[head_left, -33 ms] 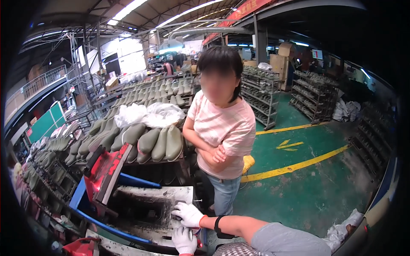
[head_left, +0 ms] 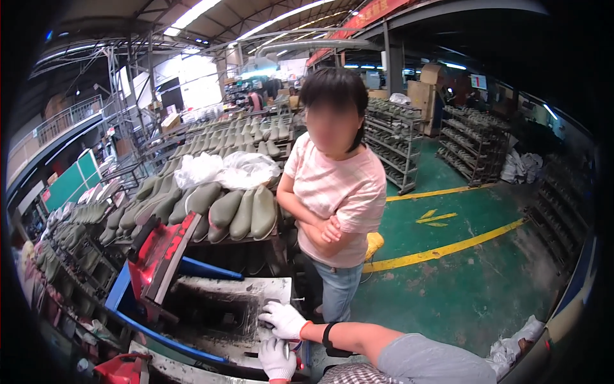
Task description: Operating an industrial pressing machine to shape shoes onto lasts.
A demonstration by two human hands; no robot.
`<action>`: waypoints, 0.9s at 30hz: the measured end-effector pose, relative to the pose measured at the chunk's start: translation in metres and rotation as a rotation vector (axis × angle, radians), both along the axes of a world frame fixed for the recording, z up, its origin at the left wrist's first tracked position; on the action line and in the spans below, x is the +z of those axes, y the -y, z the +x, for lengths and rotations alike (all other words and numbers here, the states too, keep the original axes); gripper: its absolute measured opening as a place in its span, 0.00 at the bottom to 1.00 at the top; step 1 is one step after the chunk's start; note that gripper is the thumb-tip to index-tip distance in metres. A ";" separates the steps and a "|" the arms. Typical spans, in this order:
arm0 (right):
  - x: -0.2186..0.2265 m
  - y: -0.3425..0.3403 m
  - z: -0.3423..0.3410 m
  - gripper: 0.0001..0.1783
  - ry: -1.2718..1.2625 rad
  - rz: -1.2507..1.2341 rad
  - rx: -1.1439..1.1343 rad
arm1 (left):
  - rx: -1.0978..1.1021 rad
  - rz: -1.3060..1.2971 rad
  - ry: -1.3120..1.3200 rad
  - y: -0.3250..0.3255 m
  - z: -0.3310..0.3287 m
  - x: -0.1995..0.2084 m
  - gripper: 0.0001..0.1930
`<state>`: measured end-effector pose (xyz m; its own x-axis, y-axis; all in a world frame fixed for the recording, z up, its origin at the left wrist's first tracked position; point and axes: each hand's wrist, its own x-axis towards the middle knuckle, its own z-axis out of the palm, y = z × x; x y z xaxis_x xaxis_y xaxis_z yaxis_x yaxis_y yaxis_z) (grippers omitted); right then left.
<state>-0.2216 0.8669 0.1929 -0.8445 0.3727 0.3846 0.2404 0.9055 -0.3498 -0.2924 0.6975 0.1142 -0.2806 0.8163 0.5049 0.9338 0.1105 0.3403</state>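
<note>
At the near end of a machine, the right grip, a hand in a white knitted glove with an orange cuff [head_left: 283, 320], lies palm down, its fingers partly spread and slightly bent; whether anything is held beneath them cannot be told. Just beside it, toward the lower edge of the view, the left grip, a similarly gloved hand [head_left: 277, 360], rests with fingers curled over the machine's edge; its hold, too, cannot be made out. Both touch or nearly touch the pale, black-stained metal top plate [head_left: 278, 288], which surrounds a dark rectangular recess [head_left: 220, 313]. Bordering the plate is a blue-painted metal frame [head_left: 173, 341]; above its far side stands a tilted red metal press part with a dark handle [head_left: 157, 253].

Behind the machine, olive-green, rounded rubber footwear [head_left: 263, 214] lies in rows on a rack, partly covered by crumpled white translucent plastic sheeting [head_left: 246, 171]. To the right of these stands a person in a pink striped short-sleeved top and blue jeans [head_left: 339, 185], arms folded. Farther right, a green floor [head_left: 416, 307] bears curved yellow stripes [head_left: 441, 251]; beyond, dark multi-tiered metal racks [head_left: 476, 147] carry further footwear.
</note>
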 end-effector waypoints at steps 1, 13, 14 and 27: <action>0.000 -0.005 0.002 0.27 0.000 0.007 -0.017 | -0.011 -0.018 0.021 -0.004 0.001 0.001 0.24; 0.001 0.002 -0.006 0.18 -0.171 0.133 0.016 | 0.016 -0.016 -0.062 0.007 -0.002 0.004 0.23; -0.001 0.005 -0.002 0.19 -0.146 0.127 0.003 | 0.017 -0.130 -0.035 0.007 -0.004 -0.004 0.27; 0.005 0.000 -0.008 0.24 -0.044 0.032 0.029 | 0.035 -0.112 0.009 0.005 -0.004 0.007 0.25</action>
